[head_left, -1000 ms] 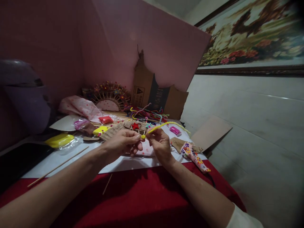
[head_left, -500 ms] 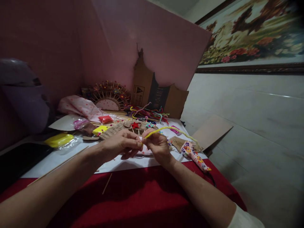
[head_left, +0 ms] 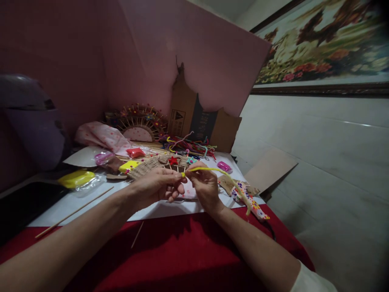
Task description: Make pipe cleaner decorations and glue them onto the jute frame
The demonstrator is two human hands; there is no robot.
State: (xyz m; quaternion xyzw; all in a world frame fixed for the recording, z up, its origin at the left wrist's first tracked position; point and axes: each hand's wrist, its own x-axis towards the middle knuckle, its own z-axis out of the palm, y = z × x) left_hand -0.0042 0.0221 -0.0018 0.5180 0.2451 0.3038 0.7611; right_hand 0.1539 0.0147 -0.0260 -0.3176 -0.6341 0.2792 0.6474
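A yellow fuzzy stem (head_left: 223, 170) runs between my two hands, its long free part arching right and drooping over my right wrist. Finger and thumb of my left hand (head_left: 165, 184) pinch its small curled end. My right hand (head_left: 203, 185) grips the stem close beside that end. Just behind the hands lies a twine-wrapped semicircular piece (head_left: 150, 164) bearing a red star (head_left: 173, 161) and a teal star (head_left: 191, 160); my hands hide part of it.
Behind are a finished-looking fan shape (head_left: 138, 134), coloured stems (head_left: 194, 144) and cut cardboard (head_left: 185, 109). Clay packs, one yellow (head_left: 77, 179), lie left. A flowered tool (head_left: 251, 201) with a cord is at right. A thin stick (head_left: 74, 212) crosses the front left edge.
The stem's free end has swung down on the right. A small yellow curl now shows at my left fingertips, and my left hand's lower fingers have shifted.
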